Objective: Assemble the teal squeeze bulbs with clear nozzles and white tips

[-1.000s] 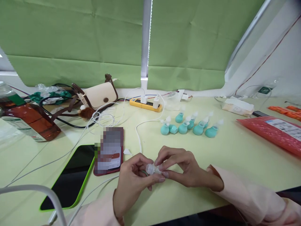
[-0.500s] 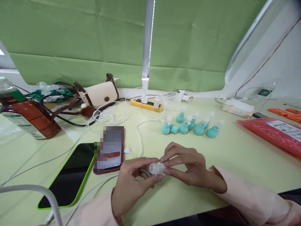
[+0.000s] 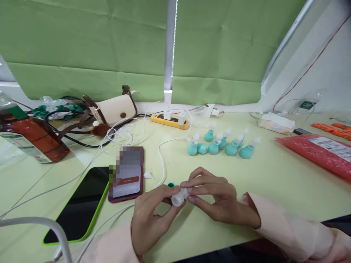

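Both hands meet over the near edge of the pale green table (image 3: 274, 175). My left hand (image 3: 149, 219) and my right hand (image 3: 212, 197) pinch a small clear plastic piece (image 3: 178, 197) between their fingertips. A bit of teal (image 3: 171, 185) shows just behind the left fingers; whether it joins the clear piece I cannot tell. Farther back stand several teal bulbs with clear tips (image 3: 219, 146), in a loose row.
A red-cased phone (image 3: 127, 175) and a green-cased phone (image 3: 79, 204) lie at the left, with white cables (image 3: 161, 160) across the table. A brown drink bottle (image 3: 33, 138), a cream handbag (image 3: 113, 109), a yellow power strip (image 3: 171, 122) and a red bubble mailer (image 3: 320, 153) lie around.
The clear piece has tilted, its open end now turned down toward me. A teal bit has come into view behind the left fingers. Both hands stay in the same spot.
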### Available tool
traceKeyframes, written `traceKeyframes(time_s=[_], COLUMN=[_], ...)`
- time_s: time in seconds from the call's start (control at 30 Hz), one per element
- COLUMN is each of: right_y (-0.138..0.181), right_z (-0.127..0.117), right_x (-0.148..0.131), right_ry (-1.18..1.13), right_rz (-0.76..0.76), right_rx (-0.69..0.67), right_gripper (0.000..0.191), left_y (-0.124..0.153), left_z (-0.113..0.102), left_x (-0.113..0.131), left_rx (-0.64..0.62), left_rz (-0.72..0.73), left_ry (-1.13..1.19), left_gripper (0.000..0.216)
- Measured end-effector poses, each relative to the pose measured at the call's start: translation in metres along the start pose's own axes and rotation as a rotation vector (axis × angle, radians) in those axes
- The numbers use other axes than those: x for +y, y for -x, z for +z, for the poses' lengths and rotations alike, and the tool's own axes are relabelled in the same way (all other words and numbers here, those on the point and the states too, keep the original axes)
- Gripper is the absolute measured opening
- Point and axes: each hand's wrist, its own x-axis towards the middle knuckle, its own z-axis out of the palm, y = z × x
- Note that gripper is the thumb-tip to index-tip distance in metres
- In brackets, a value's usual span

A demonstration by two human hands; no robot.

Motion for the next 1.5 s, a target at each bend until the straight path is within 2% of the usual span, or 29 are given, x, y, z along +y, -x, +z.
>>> traceKeyframes(time_s=[0.1, 0.2, 0.33, 0.43, 0.5, 0.57, 0.67, 0.8, 0.87, 0.93, 1.03, 1.13, 1.23, 1.33, 1.5], right_y=[0.001, 0.000, -0.003, -0.005, -0.005, -0.005, -0.003, 0.000, 0.002, 0.005, 0.009, 0.011, 0.009, 0.005, 0.004], right_z=[0.001, 0.000, -0.003, -0.004, -0.006, -0.008, -0.012, -0.012, -0.008, -0.004, 0.000, 0.001, 0.001, 0.003, 0.006], right_x=[-0.002, 0.001, 0.005, 0.006, 0.007, 0.009, 0.012, 0.007, 0.005, 0.006, 0.012, 0.019, 0.021, 0.017, 0.013], right_ry=[-0.050, -0.187, -0.484, -0.713, -0.819, -0.865, -0.864, -0.884, -0.945, -1.006, -1.072, -1.125, -1.060, -0.952, -0.921], right_rz=[0.053, 0.168, 0.402, 0.618, 0.775, 0.895, 0.993, 1.123, 1.146, 1.114, 1.045, 1.013, 1.016, 1.069, 1.099], right_rx=[-0.007, -0.039, -0.085, -0.137, -0.231, -0.369, -0.510, -0.569, -0.552, -0.448, -0.321, -0.329, -0.292, -0.271, -0.250], right_gripper=[0.031, 0.020, 0.015, 0.025, 0.042, 0.051, 0.042, 0.037, 0.032, 0.027, 0.027, 0.034, 0.033, 0.029, 0.027], left_y=[0.000, 0.000, 0.002, 0.004, 0.005, 0.008, 0.014, 0.018, 0.017, 0.016, 0.015, 0.016, 0.017, 0.014, 0.012], left_z=[-0.002, -0.004, -0.005, -0.005, -0.006, -0.006, -0.005, 0.000, 0.001, 0.000, -0.003, -0.004, -0.001, 0.001, 0.001], left_x=[0.000, 0.000, 0.000, 0.001, 0.002, 0.002, 0.003, 0.006, 0.007, 0.006, 0.005, 0.005, 0.007, 0.008, 0.005], left_rx=[-0.029, -0.082, -0.099, -0.119, -0.142, -0.193, -0.263, -0.231, -0.214, -0.224, -0.206, -0.135, -0.137, -0.138, -0.130], left_rz=[0.107, 0.193, 0.229, 0.275, 0.322, 0.346, 0.346, 0.342, 0.355, 0.340, 0.157, -0.060, -0.160, -0.164, -0.037], left_ry=[-0.092, -0.184, -0.204, -0.202, -0.218, -0.227, -0.206, -0.180, -0.185, -0.154, -0.090, -0.072, -0.009, 0.000, -0.062], left_gripper=[0.020, 0.019, 0.019, 0.017, 0.016, 0.018, 0.022, 0.021, 0.021, 0.017, 0.017, 0.024, 0.022, 0.019, 0.020])
